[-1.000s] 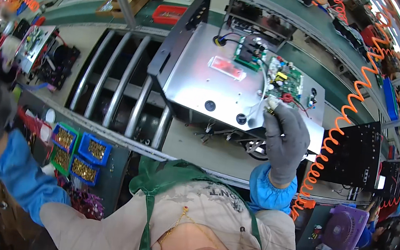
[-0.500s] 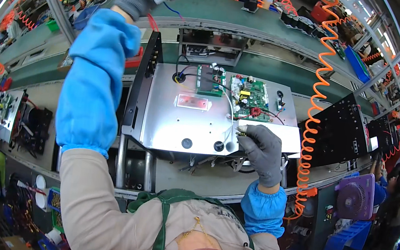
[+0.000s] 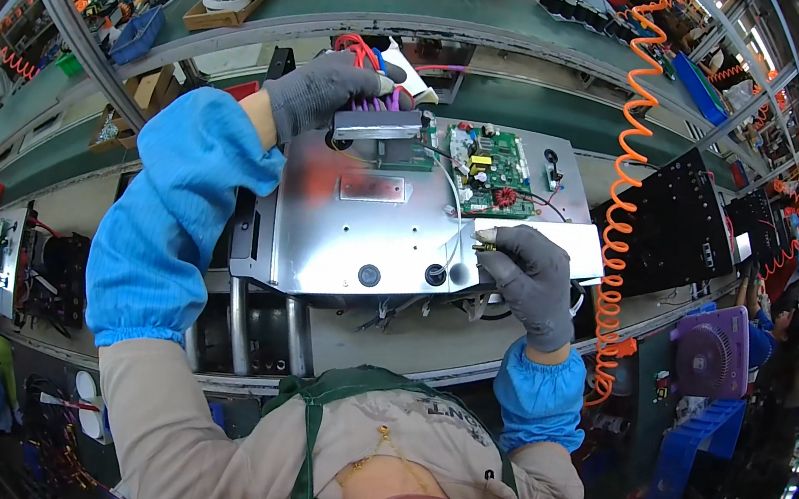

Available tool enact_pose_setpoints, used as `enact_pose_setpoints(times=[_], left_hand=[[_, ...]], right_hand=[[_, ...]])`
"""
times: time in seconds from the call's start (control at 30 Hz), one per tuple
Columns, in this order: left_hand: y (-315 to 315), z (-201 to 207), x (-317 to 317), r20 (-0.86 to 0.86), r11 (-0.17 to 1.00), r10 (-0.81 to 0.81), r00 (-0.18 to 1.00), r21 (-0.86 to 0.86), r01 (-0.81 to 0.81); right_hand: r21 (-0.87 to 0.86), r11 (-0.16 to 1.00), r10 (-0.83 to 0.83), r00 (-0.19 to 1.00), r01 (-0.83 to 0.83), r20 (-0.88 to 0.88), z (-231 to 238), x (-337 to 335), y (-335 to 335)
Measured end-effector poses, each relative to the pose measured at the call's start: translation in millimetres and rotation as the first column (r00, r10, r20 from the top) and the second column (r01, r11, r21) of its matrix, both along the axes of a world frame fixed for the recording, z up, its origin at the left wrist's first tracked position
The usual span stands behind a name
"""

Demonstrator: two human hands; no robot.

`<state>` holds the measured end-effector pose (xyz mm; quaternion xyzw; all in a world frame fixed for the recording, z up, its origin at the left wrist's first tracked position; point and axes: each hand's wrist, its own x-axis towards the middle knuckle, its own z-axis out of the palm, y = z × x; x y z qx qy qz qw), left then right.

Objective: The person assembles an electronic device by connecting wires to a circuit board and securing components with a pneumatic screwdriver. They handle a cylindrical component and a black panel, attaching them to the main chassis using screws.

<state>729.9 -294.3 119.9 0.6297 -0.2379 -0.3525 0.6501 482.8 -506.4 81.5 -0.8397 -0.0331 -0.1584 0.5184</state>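
Over the silver chassis panel, far left part: grey rectangular metal module with purple leads and red leads; contact with the panel beneath impossible to tell.
Left hand, grey-gloved: grasps module and leads from above, apparently to keep the loose wires bunched.
Module axis: runs left to right, nearly along the panel's long edge, right end slightly farther from the body; red leads toward the far side.
Right hand, grey-gloved: pinches small brass-coloured fasteners at the fingertips, count unclear; held together, perhaps, against rolling away.
Panel, right part: bears green circuit board, components upward, presumably for access; white cable beside the pinching fingertips.
Right of panel: orange coiled hose, hung from above, likely to spare bench space.
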Motion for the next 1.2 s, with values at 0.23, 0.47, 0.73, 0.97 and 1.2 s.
enact_pose_setpoints(times=[0.23,0.47,0.73,0.97,1.2], left_hand=[[9,-25,14,0.167,0.955,-0.051,0.985,0.296,-0.001],[6,-24,8,0.357,0.981,-0.127,0.926,0.182,0.064],[12,-13,5,0.225,0.965,-0.130,0.966,0.252,0.071],[10,-16,-1,0.414,0.977,-0.089,0.906,0.214,-0.002],[8,-8,5,0.354,0.872,-0.241,0.904,0.487,0.042]], right_hand=[[-0.001,0.999,0.040,0.996,-0.040,-0.078,87,70,14],[0.178,0.912,0.405,0.877,-0.369,-0.259,34,167,1],[0.283,0.883,0.458,0.815,-0.374,-0.354,31,162,5],[0.145,0.905,0.422,0.806,-0.400,-0.416,28,164,10],[-0.014,0.878,0.424,0.791,-0.478,-0.441,27,166,6]])
